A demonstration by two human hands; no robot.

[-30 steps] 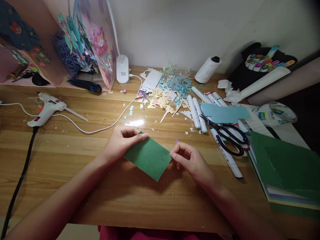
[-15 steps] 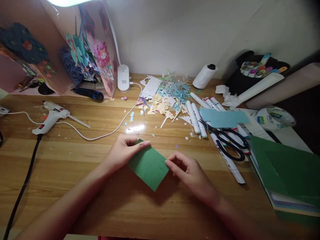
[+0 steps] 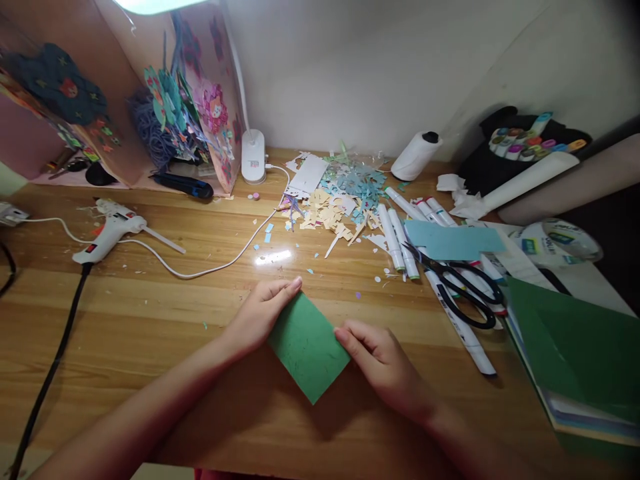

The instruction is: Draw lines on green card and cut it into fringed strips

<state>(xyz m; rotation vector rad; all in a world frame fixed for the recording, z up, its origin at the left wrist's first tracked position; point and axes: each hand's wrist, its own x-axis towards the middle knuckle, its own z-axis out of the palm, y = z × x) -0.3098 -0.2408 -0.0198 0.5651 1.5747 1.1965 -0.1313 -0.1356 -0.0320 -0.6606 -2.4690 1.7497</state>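
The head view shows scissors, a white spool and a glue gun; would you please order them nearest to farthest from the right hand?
1. Scissors, on the right.
2. White spool, at the back.
3. Glue gun, on the left.

You're at craft desk (image 3: 175, 300), seemingly in home. Hot-glue gun (image 3: 107, 233) near left edge; dangling cut-out ornaments (image 3: 213, 107) on pink shelf (image 3: 120, 90), back left corner; paper scraps (image 3: 363, 190) heaped by back edge; scissors (image 3: 435, 265), markers (image 3: 390, 237), coloured-paper stack (image 3: 575, 353) toward right edge.
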